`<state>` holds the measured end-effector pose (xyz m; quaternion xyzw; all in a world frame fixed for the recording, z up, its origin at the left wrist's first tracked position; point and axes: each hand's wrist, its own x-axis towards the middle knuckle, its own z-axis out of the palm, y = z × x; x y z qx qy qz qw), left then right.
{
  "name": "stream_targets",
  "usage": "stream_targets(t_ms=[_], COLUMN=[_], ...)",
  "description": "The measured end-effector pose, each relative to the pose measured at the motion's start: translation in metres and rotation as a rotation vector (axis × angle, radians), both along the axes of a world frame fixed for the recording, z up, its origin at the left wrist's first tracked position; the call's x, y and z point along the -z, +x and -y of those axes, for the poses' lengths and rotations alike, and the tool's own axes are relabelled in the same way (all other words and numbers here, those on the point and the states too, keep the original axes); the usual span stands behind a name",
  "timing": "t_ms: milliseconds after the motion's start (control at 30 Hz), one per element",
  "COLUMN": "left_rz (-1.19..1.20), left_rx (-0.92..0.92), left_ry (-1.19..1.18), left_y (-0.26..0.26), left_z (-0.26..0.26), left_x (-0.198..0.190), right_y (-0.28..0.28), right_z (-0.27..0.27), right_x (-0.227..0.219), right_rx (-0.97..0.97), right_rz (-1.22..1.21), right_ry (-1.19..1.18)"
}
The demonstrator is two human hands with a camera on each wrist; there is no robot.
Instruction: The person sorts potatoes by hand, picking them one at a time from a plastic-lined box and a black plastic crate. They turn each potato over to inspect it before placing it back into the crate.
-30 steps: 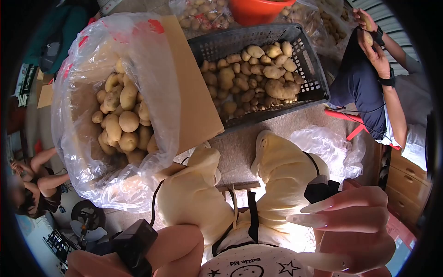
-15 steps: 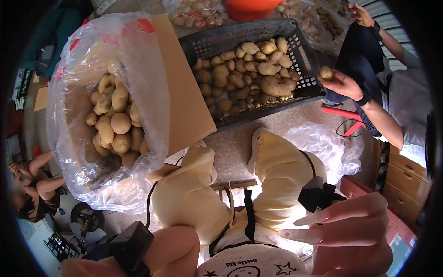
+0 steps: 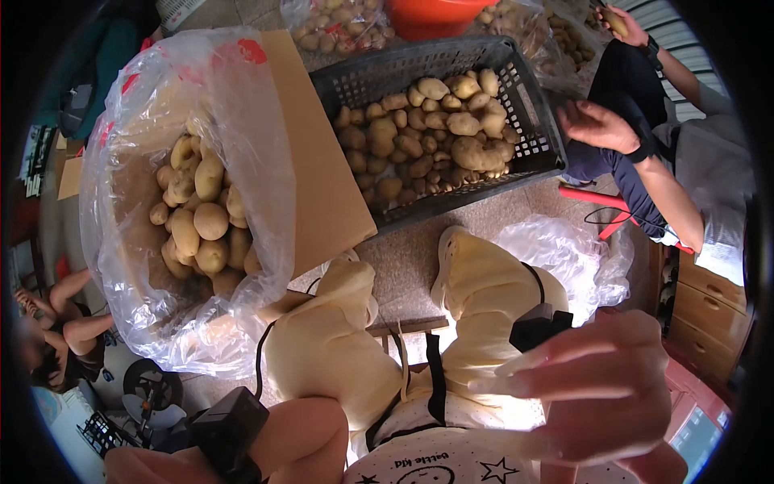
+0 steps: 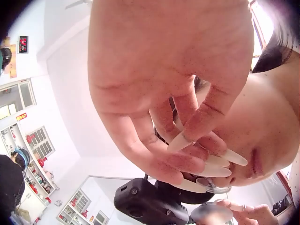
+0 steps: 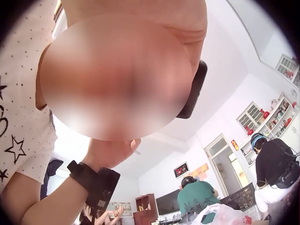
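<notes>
In the head view my right hand [image 3: 601, 391] is raised close to the camera at the lower right, fingers apart and slightly bent, with nothing seen in it. The lower left edge cuts off my left hand [image 3: 153, 466]. The left wrist view shows my left hand [image 4: 173, 84] near my face, its long-nailed fingers loosely bent beside a black device [image 4: 150, 201], without a visible grip on it. A blurred patch hides much of the right wrist view. Potatoes fill part of a plastic-lined box [image 3: 326, 169] and a black crate [image 3: 451, 194].
A person's hand [image 3: 601, 127] is beside the crate at the right, near a red stool [image 3: 588, 196]. A crumpled plastic bag [image 3: 556, 250] lies on the floor. An orange tub [image 3: 439, 16] and bagged potatoes [image 3: 334, 28] stand behind the crate. Another person sits at far left.
My right hand has shifted slightly left, its fingers still apart. The person at the right has let go of the potato held at the crate's edge. The head view has shifted a little.
</notes>
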<state>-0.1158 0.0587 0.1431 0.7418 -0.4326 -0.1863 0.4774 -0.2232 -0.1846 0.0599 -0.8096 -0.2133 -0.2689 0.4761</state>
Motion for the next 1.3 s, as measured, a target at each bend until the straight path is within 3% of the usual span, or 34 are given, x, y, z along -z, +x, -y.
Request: stream_targets(t_ms=[100, 233, 267, 367, 500, 600, 700, 800, 1100, 1300], left_rz=[0.004, 0.005, 0.004, 0.005, -0.001, -0.005, -0.005, -0.008, -0.013, -0.016], left_rx=[-0.002, -0.001, 0.0, 0.0, 0.003, 0.005, 0.009, 0.016, 0.045, 0.06], left_ry=[-0.01, -0.021, -0.024, -0.026, -0.023, -0.022, -0.03, -0.038, -0.056, -0.064], left_y=[0.0, 0.0, -0.001, -0.002, -0.004, -0.004, -0.004, -0.004, 0.0, 0.002], left_z=[-0.001, -0.002, -0.002, -0.004, -0.004, -0.004, -0.003, -0.002, 0.003, 0.005], left_x=[0.001, 0.002, 0.002, 0.001, 0.0, 0.0, 0.002, 0.002, 0.006, 0.007], right_y=[0.002, 0.002, -0.006, -0.026, -0.015, -0.01, -0.009, -0.006, -0.015, -0.037], right_z=[0.004, -0.003, -0.008, -0.007, -0.014, -0.011, -0.002, -0.029, -0.017, -0.005], right_x=[-0.005, 0.001, -0.004, -0.034, -0.039, -0.024, -0.024, -0.026, -0.03, -0.05], right_rx=[0.078, 0.195, 0.281, 0.268, 0.127, 0.193, -0.007, 0.263, 0.162, 0.111], right_rz=[-0.048, -0.038, -0.038, -0.214, -0.118, 0.099, 0.143, 0.137, -0.045, -0.425], right_ry=[-0.163, -0.066, -0.105, -0.301, -0.202, -0.108, -0.176, -0.01, -0.099, -0.201])
